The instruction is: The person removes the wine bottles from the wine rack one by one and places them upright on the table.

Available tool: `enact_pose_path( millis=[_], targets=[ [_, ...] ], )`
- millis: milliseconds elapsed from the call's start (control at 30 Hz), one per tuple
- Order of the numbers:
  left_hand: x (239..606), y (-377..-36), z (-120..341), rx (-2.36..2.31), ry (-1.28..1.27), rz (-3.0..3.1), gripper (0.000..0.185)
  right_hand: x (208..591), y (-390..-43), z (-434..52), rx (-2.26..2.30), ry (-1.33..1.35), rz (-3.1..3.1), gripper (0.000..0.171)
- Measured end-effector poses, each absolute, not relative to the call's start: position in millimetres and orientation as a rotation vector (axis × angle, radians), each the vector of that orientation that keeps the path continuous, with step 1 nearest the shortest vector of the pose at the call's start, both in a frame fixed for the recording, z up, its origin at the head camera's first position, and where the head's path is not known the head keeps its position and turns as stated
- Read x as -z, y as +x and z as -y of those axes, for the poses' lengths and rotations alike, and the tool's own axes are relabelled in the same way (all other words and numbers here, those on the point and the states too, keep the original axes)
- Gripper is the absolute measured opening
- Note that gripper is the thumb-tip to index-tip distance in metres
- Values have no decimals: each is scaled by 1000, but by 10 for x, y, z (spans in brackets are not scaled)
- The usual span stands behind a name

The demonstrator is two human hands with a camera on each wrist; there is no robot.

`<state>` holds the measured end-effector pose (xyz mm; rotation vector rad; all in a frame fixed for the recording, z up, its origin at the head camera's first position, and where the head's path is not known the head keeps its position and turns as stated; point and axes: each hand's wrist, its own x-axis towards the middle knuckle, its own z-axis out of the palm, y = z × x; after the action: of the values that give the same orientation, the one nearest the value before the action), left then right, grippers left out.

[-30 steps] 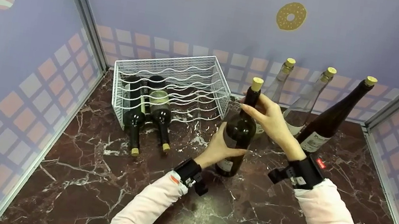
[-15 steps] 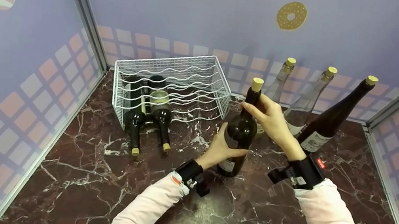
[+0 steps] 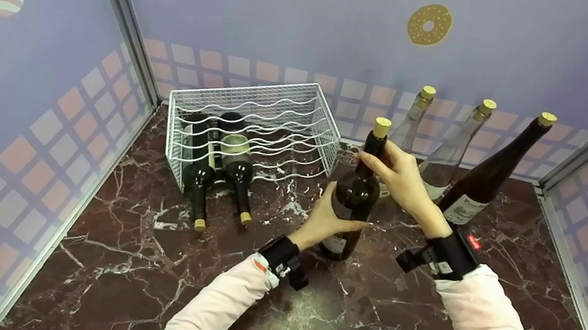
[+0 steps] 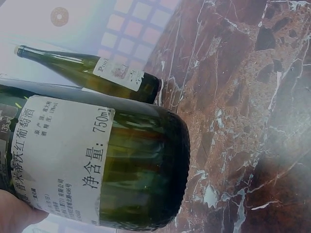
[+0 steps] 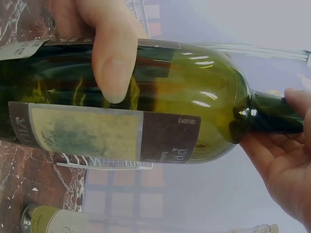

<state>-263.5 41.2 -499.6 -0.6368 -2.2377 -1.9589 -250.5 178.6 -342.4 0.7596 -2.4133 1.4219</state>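
A dark green wine bottle (image 3: pixel 354 195) with a cork stands almost upright at the middle of the marble table (image 3: pixel 305 320), its base at or just above the surface. My left hand (image 3: pixel 323 221) wraps around its lower body; the thumb (image 5: pixel 114 58) lies across the glass above the label. My right hand (image 3: pixel 400 173) grips the neck just under the cork. In the left wrist view the bottle's white back label (image 4: pixel 63 162) fills the frame, with my left hand (image 4: pixel 14 213) at the bottom corner. In the right wrist view my right hand (image 5: pixel 286 165) cups the bottle's neck (image 5: pixel 272 119).
A white wire rack (image 3: pixel 280 104) at the back left holds two dark bottles (image 3: pixel 237 171) lying side by side, corks toward me. Three corked bottles stand at the back right: two clear ones (image 3: pixel 449 154) and a tall brown one (image 3: pixel 490 172). Purple walls enclose the table.
The bottle's top has shifted very slightly to the right. Both hands keep the same hold on it.
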Motion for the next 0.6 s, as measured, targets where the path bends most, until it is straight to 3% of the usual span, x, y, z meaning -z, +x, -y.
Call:
enact_pose_path(
  millis=[400,600],
  targets=[
    [4633,-2499,-303,2170,-779,2307,91,3458,-2514,-1873,-1435,763,2302,13],
    [4787,-2617,-268,2212,-770,2307,85,3484,-2522,-1959,-1371,747,2277,14]
  ],
)
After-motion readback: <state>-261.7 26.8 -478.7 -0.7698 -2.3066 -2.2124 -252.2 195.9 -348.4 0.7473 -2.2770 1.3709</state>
